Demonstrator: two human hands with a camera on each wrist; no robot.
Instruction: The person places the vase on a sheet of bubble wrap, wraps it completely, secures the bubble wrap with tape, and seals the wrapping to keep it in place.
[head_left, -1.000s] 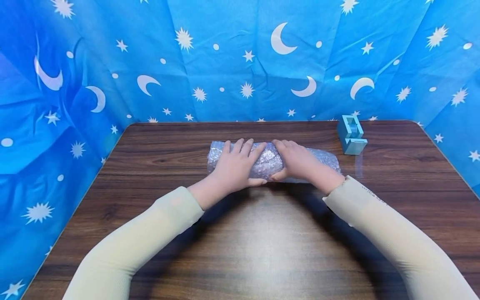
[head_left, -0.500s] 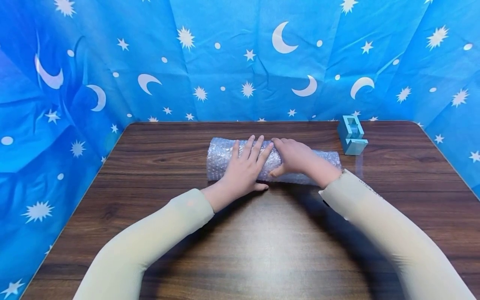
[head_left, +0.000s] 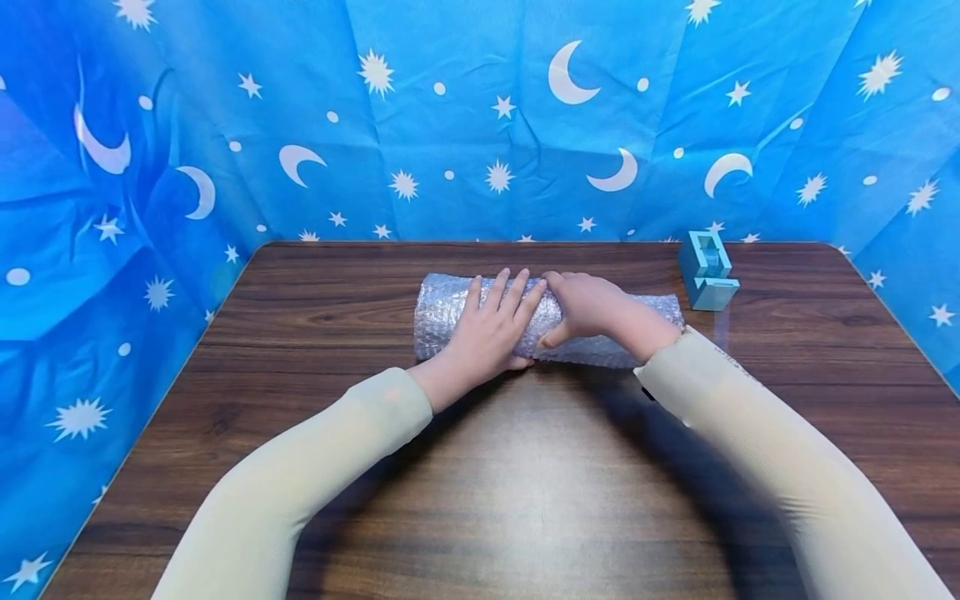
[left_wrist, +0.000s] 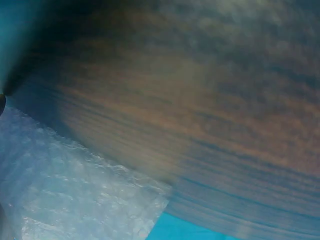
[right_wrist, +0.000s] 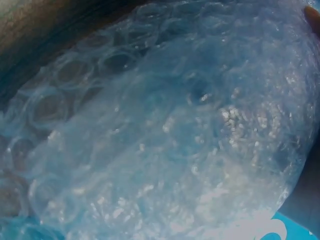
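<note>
A roll of clear bubble wrap (head_left: 437, 315) lies sideways across the far half of the table, wider at its left end and flatter at its right. My left hand (head_left: 483, 337) rests on its top with straight, spread fingers, the thumb low at the near side. Just to the right, my right hand (head_left: 592, 310) grips the roll, fingers bent over the top and thumb on the near face. In the left wrist view the bubble wrap (left_wrist: 85, 185) fills the lower left corner. Overlapping layers of bubble wrap (right_wrist: 175, 135) fill most of the right wrist view; whatever is inside is hidden.
A light blue tape dispenser (head_left: 707, 273) stands at the back right, beyond the roll's right end. A strip of clear tape hangs from its front. The dark wooden table (head_left: 540, 500) backs onto a blue cloth (head_left: 487, 117) with moons and stars.
My left hand has shifted to the right along the roll, its fingers reaching further over the top. More of the roll's left end shows. My right hand stays nearly in place.
</note>
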